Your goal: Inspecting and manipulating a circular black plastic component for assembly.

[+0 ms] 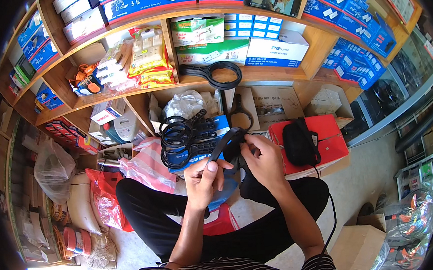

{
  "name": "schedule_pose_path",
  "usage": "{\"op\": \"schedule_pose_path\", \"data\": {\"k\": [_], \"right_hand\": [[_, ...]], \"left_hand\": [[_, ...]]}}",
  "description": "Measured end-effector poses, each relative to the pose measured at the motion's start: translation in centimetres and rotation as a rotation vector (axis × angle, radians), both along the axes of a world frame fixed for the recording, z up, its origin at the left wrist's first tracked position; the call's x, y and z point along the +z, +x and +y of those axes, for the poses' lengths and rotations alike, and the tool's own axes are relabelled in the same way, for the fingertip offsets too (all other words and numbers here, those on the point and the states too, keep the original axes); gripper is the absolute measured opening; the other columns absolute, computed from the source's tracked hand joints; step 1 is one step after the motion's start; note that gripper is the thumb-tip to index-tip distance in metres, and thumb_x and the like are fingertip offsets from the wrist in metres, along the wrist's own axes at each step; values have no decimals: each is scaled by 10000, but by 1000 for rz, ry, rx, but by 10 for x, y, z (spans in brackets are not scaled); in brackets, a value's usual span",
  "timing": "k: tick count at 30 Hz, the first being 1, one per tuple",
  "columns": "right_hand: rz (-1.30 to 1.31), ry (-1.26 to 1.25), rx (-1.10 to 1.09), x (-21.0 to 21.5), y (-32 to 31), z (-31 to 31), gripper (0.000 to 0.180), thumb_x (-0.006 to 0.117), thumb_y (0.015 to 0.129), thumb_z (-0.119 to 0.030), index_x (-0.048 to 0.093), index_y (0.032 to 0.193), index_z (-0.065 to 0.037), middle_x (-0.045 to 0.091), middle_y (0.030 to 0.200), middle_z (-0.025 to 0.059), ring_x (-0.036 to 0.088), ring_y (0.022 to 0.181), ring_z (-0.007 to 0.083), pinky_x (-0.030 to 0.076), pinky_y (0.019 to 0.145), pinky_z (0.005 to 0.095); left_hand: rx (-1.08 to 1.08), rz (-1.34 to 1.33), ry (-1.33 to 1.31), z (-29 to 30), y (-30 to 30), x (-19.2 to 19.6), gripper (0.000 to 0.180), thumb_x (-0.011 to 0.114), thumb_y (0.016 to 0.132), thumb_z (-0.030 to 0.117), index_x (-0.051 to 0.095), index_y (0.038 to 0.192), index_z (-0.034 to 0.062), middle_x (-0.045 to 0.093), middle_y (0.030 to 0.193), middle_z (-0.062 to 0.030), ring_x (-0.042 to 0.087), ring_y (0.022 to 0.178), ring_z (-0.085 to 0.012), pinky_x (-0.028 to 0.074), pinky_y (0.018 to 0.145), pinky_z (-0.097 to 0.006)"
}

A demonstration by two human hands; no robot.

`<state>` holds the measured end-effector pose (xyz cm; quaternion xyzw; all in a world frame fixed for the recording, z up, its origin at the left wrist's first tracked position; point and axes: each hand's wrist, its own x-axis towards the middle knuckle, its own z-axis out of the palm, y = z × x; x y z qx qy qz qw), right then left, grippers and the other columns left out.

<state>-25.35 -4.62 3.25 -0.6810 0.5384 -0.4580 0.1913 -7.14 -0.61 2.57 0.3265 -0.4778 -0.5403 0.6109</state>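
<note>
Both hands hold a black plastic ring wrench in front of me, seen nearly edge-on. My left hand pinches one end between thumb and fingers. My right hand grips the other end, its fingertips partly hidden behind the dark plastic. Beyond my left hand, several black ring wrenches lie piled on a blue box, their rings toward the left. Another ring wrench stands past my hands, and a larger ring wrench juts out over the shelf edge.
Wooden shelves full of boxes curve across the front, with a phone leaning up high. At right, a red box carries a black pouch with a cord. Plastic bags lie at left. An opened carton sits lower right.
</note>
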Motion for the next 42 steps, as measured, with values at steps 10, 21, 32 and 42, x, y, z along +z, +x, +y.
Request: {"op": "schedule_pose_path", "data": {"k": [10, 21, 32, 42], "right_hand": [[-21, -12, 0, -2, 2, -1, 199, 731, 896, -54, 722, 1072, 39, 716, 873, 128, 676, 691, 183, 495, 595, 295], [-9, -7, 8, 3, 2, 2, 185, 720, 897, -57, 716, 1052, 44, 709, 882, 168, 711, 731, 267, 544, 656, 344], [-448, -45, -130, 17, -59, -15, 162, 663, 969, -18, 659, 1112, 59, 617, 821, -36, 514, 709, 12, 398, 598, 199], [-341, 113, 318, 25, -14, 4, 341, 707, 985, -114, 602, 1252, 70, 693, 1136, 152, 695, 1014, 206, 553, 895, 331]], "left_hand": [[20, 27, 5, -2, 0, -4, 536, 542, 1088, 412, 740, 930, -61, 540, 548, 4, 411, 457, -36, 288, 462, -236], [54, 86, -5, -3, 0, -4, 548, 523, 1098, 408, 727, 892, -57, 515, 509, -14, 385, 423, -51, 266, 447, -243], [162, 898, 139, -21, 51, -9, 477, 448, 1095, 496, 632, 871, 117, 277, 427, 45, 186, 318, -63, 170, 305, -223], [-9, 867, 216, -20, 25, -20, 387, 452, 1110, 440, 578, 953, 110, 256, 449, 47, 181, 327, -58, 159, 309, -219]]}}
